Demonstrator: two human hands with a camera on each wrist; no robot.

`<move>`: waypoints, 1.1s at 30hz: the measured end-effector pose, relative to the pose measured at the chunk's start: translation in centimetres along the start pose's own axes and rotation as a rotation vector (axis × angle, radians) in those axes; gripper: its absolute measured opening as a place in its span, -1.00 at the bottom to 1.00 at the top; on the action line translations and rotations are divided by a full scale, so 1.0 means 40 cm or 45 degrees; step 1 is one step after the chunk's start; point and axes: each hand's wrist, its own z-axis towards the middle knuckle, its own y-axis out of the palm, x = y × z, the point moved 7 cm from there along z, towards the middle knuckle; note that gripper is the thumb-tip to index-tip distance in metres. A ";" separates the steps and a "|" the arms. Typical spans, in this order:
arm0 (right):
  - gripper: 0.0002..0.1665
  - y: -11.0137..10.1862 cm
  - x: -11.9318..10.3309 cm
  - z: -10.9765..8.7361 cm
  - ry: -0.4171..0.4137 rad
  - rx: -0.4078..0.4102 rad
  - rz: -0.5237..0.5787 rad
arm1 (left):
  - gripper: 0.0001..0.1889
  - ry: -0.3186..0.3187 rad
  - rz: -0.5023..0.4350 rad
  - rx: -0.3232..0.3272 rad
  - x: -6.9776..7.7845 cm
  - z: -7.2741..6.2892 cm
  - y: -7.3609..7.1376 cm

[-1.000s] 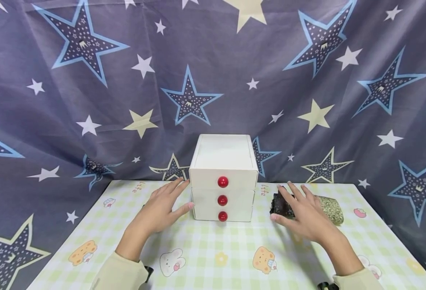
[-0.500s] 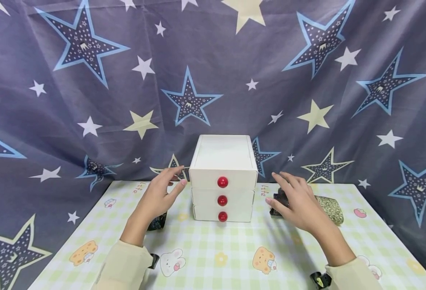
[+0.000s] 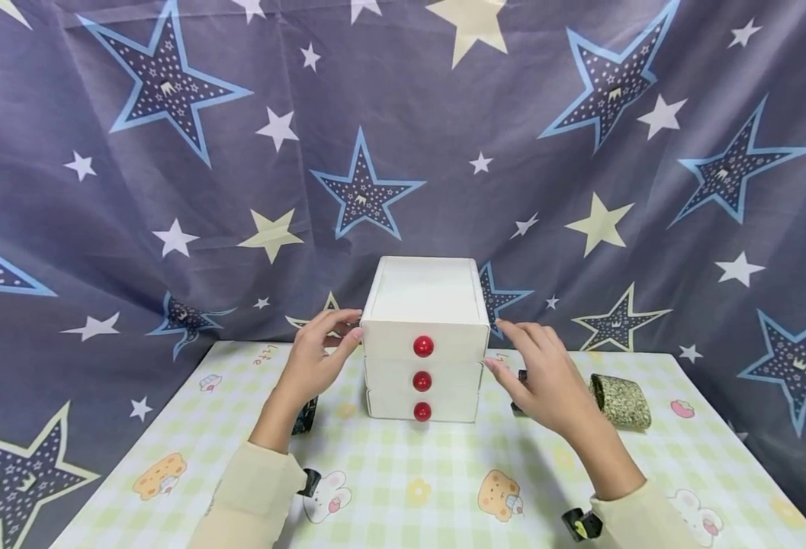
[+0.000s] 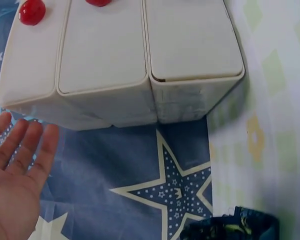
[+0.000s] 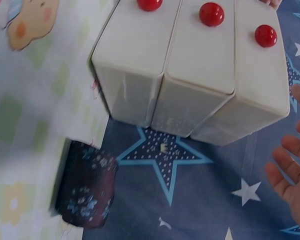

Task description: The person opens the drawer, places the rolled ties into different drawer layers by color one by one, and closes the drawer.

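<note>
A grey-blue starry cloth (image 3: 444,221) fills the background, fabric creased, and in front of it spreads the surface (image 3: 389,457), pale green checks with cartoon prints. Centre stage, by the far edge and about midway between the left and right edges: the white drawer unit (image 3: 426,305), three smooth, plastic-looking tiers, round-cornered, fronts facing the near edge.

Here's the key relation: the unit sits squarely between the hands. From the left hand (image 3: 316,354) it lies rightward, from the right hand (image 3: 543,374) leftward, and neither is clearly nearer. Each drawer front runs long from left to right, straight across the gap. Both hands are open, gripping nothing, fingers spread and softly bent beside the upper tiers; whether a fingertip actually touches, I can't tell.

Out toward the right edge, a rounded, grainy green-speckled piece (image 3: 622,402); left of it, partly behind the right hand, a dark floral piece (image 5: 87,185). Another dark patterned piece (image 3: 305,417) peeks out by the left wrist. Smallest of all, three glossy red knobs (image 3: 422,381), ball-shaped, one per drawer, all closed!
</note>
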 end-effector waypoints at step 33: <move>-0.61 0.126 -0.155 0.091 -0.220 0.053 0.040 | -0.67 0.009 -0.292 0.144 -0.017 -0.008 0.025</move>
